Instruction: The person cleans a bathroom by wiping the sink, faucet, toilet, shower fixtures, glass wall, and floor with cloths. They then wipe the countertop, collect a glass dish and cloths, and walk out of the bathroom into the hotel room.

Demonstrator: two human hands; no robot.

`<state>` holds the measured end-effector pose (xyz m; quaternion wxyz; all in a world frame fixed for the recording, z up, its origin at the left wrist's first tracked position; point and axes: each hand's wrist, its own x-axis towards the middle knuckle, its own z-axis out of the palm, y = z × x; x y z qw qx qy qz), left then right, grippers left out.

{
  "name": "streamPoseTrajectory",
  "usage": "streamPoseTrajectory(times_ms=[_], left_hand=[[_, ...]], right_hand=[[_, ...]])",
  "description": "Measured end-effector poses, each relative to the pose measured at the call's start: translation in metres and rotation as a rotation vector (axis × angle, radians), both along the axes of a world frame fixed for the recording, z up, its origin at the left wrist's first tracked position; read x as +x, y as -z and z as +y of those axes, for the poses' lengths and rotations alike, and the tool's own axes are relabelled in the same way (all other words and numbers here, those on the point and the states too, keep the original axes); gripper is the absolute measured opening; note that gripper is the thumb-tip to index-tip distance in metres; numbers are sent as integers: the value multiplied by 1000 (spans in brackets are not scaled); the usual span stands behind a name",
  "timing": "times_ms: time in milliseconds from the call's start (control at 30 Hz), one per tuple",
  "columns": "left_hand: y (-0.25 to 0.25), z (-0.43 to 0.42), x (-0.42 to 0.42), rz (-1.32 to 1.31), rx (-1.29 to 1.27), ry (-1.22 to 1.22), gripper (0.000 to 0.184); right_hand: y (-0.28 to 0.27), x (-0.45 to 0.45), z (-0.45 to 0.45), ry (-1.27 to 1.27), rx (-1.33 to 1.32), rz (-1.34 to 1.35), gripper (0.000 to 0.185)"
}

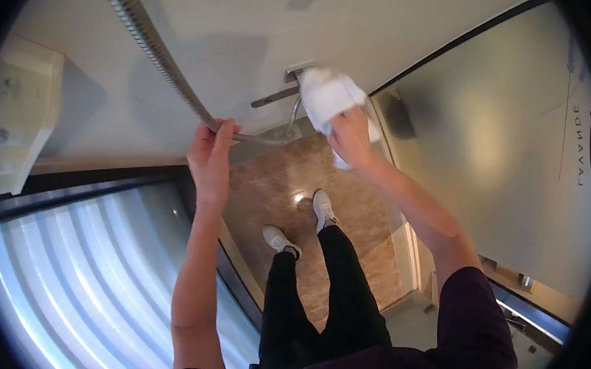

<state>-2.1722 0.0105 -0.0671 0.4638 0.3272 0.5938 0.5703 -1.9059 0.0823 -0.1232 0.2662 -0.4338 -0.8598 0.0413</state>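
Observation:
My left hand (211, 164) is closed round a ribbed metal shower hose (166, 64), which runs from the top of the view down to my fingers. Beyond my fingers the hose bends right and then up toward a chrome wall fitting (298, 71). In my right hand (352, 135) is a bunched white cloth (331, 98), held up beside that fitting and hiding part of it. A flat metal lever (274, 96) sticks out to the left of the fitting.
Frosted glass (496, 138) with lettering stands on the right. A rippled translucent panel (78, 279) fills the lower left, and a pale shelf (20, 113) juts out at upper left. Below are a brown tiled floor (347, 262), a floor drain (292, 132) and my white shoes (323, 208).

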Motion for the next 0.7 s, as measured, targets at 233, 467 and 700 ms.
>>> streamPoseTrajectory(times_ms=[233,467,700], left_hand=[[7,-2,15,108,6,-70,20],[51,-2,56,72,47,-147,17],[62,1,82,47,-3,-312,15]], right_hand=[[-9,-22,99,-457,17,-504,26],[61,87,91,-3,-237,2,47],[80,-11,64,-124,-132,367,41]])
